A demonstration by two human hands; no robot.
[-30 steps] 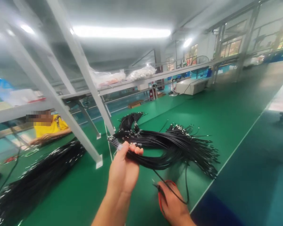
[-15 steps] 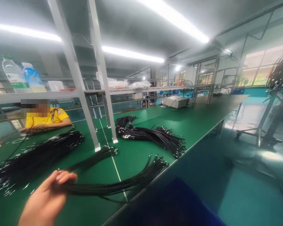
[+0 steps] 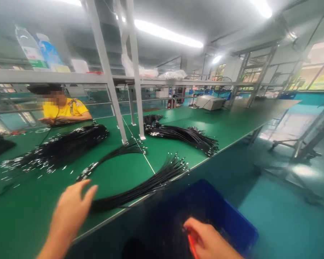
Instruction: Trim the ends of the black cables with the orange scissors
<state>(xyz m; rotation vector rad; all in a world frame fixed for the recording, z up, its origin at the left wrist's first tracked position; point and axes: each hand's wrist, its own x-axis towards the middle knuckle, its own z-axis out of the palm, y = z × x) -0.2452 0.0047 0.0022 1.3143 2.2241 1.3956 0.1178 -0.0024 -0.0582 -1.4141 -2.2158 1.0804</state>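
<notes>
My left hand [image 3: 71, 203] is over the green table with thumb and fingers apart, holding nothing. Just beyond its fingertips are the silver ends of a thin curved bundle of black cables [image 3: 109, 155]. A thicker bundle of black cables [image 3: 140, 189] lies along the table's front edge, its near end partly hidden by this hand. At the lower right, my right hand [image 3: 205, 237] is closed around a red-handled tool [image 3: 192, 245], above a blue bin [image 3: 233, 219]. The tool's working end is too blurred to identify.
More black cable bundles lie at left [image 3: 75, 144] and centre right [image 3: 182, 136] on the green table [image 3: 118, 176]. Metal posts [image 3: 136, 72] carry a shelf with bottles [image 3: 34, 52]. Across the table sits a person in a yellow top [image 3: 66, 111], hands on a cable.
My left hand has let go of the thicker cable bundle, which now rests on the table. My right hand has come into view with the red-handled tool. The view has tilted downward.
</notes>
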